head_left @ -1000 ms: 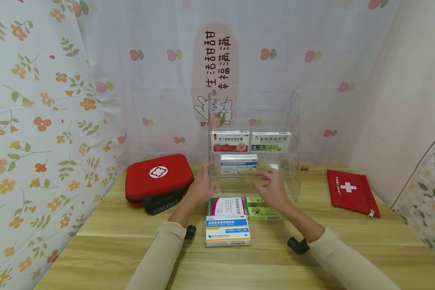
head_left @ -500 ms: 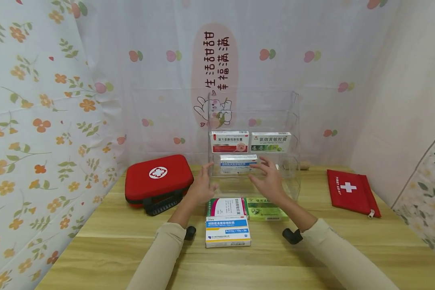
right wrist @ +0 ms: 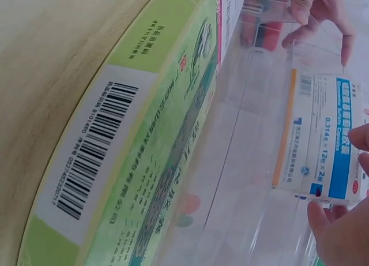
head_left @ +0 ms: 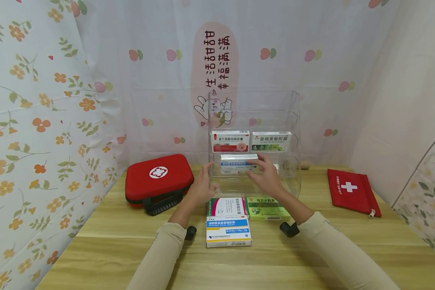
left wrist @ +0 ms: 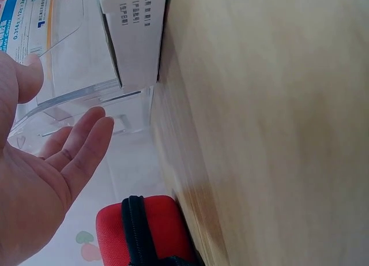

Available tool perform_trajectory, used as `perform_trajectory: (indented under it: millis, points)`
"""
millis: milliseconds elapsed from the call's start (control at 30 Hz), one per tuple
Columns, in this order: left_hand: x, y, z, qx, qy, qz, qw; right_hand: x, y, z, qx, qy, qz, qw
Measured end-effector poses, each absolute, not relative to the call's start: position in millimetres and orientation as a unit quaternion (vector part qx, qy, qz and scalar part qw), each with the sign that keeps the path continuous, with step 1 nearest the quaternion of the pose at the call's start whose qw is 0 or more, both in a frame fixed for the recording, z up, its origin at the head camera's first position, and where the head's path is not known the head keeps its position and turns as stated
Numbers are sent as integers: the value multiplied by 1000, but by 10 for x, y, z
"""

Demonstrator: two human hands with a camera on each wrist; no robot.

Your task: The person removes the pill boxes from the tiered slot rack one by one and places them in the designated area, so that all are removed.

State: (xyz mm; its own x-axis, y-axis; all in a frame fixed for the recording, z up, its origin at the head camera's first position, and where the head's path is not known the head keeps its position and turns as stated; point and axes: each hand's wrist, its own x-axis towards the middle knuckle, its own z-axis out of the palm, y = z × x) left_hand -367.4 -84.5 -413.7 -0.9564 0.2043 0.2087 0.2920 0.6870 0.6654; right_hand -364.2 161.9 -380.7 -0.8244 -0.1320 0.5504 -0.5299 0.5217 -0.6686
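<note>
Right hand [head_left: 267, 176] touches blue-white box [head_left: 232, 164] in clear rack [head_left: 253, 111], probably steadying it; whether fingers [right wrist: 361, 139] pinch, cannot tell. Left hand [head_left: 201, 188] relaxed, holding nothing; rack's side just beside fingertips [left wrist: 95, 146], presumably for bracing.

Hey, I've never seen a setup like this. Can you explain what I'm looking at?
There's no machine: a person works with bare hands. One camera is worn on the head, looking forward and down; each wrist carries another.

On the wooden table lie a blue-and-white box, a pink-and-green box and a light green box, with a red case to the left and a red pouch to the right.

Behind stands a clear rack bearing two boxes above and a shelved box below. The right hand has its fingers at that one's right end; I can't tell whether it grips. The left hand, beside the rack, holds nothing.
</note>
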Motion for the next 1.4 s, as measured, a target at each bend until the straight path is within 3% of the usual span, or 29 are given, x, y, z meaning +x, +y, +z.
perform_trajectory:
  millis: [767,1400]
  points:
    - [-3693,-848,-4167,-136,-917,-369,66,-3790,1694,-3802,237,-833,465,182]
    - [-3672,-847,-4156,-149,-916,-366,67,-3738,1722,-3777,222,-791,467,328]
